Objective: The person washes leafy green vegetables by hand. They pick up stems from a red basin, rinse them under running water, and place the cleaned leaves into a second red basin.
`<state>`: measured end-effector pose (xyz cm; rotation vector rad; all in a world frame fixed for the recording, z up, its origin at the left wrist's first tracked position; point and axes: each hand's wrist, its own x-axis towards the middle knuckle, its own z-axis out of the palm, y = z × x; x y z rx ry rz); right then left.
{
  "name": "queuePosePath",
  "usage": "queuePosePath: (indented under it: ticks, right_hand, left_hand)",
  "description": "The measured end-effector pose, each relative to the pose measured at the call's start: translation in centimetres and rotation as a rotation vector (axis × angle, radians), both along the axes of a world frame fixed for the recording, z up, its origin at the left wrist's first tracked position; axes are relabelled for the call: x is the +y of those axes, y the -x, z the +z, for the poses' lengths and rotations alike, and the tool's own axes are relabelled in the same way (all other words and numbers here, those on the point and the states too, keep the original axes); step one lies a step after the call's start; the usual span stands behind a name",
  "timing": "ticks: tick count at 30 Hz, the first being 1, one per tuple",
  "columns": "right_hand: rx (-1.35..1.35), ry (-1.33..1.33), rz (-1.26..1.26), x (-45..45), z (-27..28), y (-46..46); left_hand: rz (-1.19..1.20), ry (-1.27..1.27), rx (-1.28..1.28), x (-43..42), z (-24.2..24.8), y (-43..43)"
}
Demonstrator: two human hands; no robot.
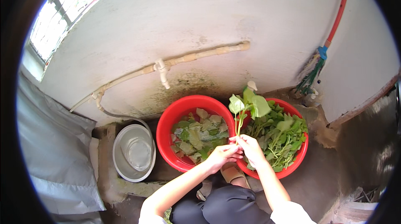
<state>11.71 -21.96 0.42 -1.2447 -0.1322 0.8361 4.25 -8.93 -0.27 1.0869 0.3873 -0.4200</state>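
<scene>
Between my two hands is a leafy green sprig (240, 120), held upright with its leaves at the top. My right hand (251, 151) pinches the stems, and the fingertips of my left hand (221, 158) close on their lower end. Both hands are over the gap where two red plastic basins meet. In the left red basin (164, 130), loose green leaves (195, 136) float in water. The right red basin (299, 160) is heaped with leafy green stems (283, 133).
A grey metal basin (117, 158) with a hose (131, 116) running into it stands at the left. Above, a white plastic tap (162, 75) juts from a wall pipe (200, 55). A mop (313, 70) leans in the right corner, and a grey curtain (56, 155) hangs at left.
</scene>
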Motion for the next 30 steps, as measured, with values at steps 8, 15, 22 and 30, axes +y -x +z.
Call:
queuePosePath:
  ticks: [8,15,22,30]
  right_hand:
    - [-0.209,0.036,0.178,3.8,-0.1,2.1]
    - [-0.221,0.052,0.305,4.5,0.4,2.1]
    - [-0.16,0.047,0.332,5.3,-0.5,2.6]
    - [0.011,-0.012,0.514,3.9,1.2,1.7]
  left_hand:
    - [0.224,-1.586,-0.62,4.7,2.9,4.7]
    - [0.186,-2.111,-0.691,9.3,2.4,5.6]
    - [0.295,-1.976,-0.535,8.9,1.6,5.0]
    - [0.38,-1.769,-0.634,12.1,3.9,4.9]
